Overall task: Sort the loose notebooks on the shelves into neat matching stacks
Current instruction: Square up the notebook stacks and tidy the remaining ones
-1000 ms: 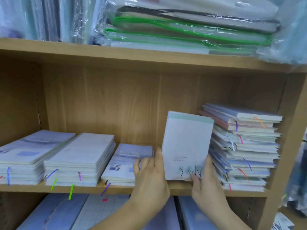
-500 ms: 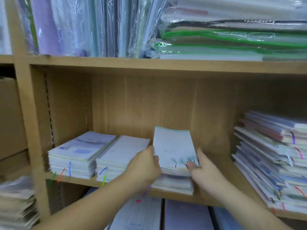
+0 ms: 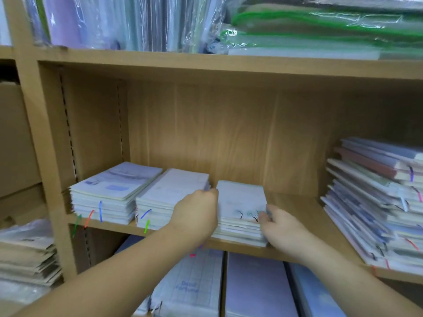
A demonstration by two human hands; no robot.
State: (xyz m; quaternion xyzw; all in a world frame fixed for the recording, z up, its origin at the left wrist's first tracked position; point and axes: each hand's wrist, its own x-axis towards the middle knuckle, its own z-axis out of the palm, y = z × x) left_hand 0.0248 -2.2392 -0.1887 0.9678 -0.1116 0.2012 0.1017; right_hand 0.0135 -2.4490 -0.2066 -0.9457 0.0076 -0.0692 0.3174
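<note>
Both hands are working at the middle shelf (image 3: 295, 202) of the wooden unit, right at the third stack (image 3: 240, 227) from the left. The top notebook (image 3: 240, 197), pale with little dark tree sketches near its front edge, is lying flat on that stack. The left hand (image 3: 196, 213) is pressing against the stack's left side, fingers curled around the near left corner and squeezed into the narrow gap beside the second stack (image 3: 169, 200); it is cupping the pile rather than lifting anything. The right hand (image 3: 281, 227) is sitting at the front right corner of the same stack, fingertips (image 3: 263, 217) touching the tree-printed cover and the edges below it, fingers loosely bent, not closed around anything that I can make out. To the left, the first stack (image 3: 109, 195) is sitting just beside the second, both with coloured ribbon markers dangling over the shelf's front edge. Well apart on the right, a taller, messier pile (image 3: 375, 202) of mixed covers is leaning and fanning out toward the front. Above, plastic-wrapped packs (image 3: 297, 26) are filling the upper shelf, some with green edging. Below, large flat covers (image 3: 256, 284) are lying side by side on the lower shelf. The view is a touch blurred.
</note>
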